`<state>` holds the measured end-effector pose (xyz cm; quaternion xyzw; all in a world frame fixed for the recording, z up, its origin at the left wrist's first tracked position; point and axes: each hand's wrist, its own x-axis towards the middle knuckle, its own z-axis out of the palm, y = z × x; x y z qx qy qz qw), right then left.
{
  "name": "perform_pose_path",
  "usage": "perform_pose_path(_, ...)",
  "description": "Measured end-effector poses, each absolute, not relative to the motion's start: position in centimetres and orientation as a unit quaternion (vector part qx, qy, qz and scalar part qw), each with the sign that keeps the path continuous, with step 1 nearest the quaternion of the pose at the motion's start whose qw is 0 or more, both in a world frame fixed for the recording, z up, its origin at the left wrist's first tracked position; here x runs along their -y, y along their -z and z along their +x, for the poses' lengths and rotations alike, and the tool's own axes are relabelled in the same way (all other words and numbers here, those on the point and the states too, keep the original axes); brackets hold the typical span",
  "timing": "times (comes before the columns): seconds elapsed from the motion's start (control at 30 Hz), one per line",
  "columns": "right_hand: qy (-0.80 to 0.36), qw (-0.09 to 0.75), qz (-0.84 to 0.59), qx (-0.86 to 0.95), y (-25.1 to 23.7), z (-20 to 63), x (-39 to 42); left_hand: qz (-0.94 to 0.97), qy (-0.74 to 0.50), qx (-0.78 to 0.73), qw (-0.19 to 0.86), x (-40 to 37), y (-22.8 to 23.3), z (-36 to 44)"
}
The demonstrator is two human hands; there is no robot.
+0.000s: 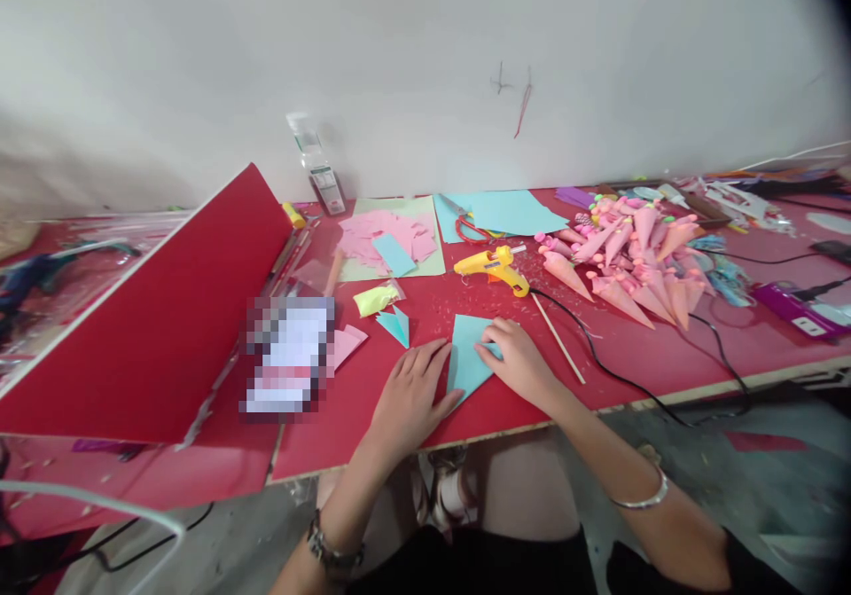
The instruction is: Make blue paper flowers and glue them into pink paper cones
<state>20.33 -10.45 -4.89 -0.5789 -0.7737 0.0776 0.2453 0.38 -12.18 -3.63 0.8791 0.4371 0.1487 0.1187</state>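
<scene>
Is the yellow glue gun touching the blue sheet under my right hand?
Apart. The head view shows a strip of red tabletop between the yellow glue gun and the far edge of the blue sheet.

No words or numbers could be made out. A bottle (316, 160) by the wall bore a printed label (324, 179), its lines too small to read. The screen of a phone (290, 352) on the red table (372, 409) was blurred into blocks. A pale patch on a purple box (794, 313) at far right carried a tiny, illegible mark.
</scene>
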Motion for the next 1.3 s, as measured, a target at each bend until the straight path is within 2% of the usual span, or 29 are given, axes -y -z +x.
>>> perform_pose_path(0.97, -0.014, 0.177, -0.593, 0.786, 4.3, 19.7, 10.9, 0.911, -0.086, -0.385, 0.117, 11.8, 2.6, -0.4)
perform_pose_path(1.3, -0.008, 0.178, -0.591, 0.787, 4.4, 19.7, 10.9, 0.915, -0.079, -0.382, 0.105, 11.9, 2.5, -0.3)
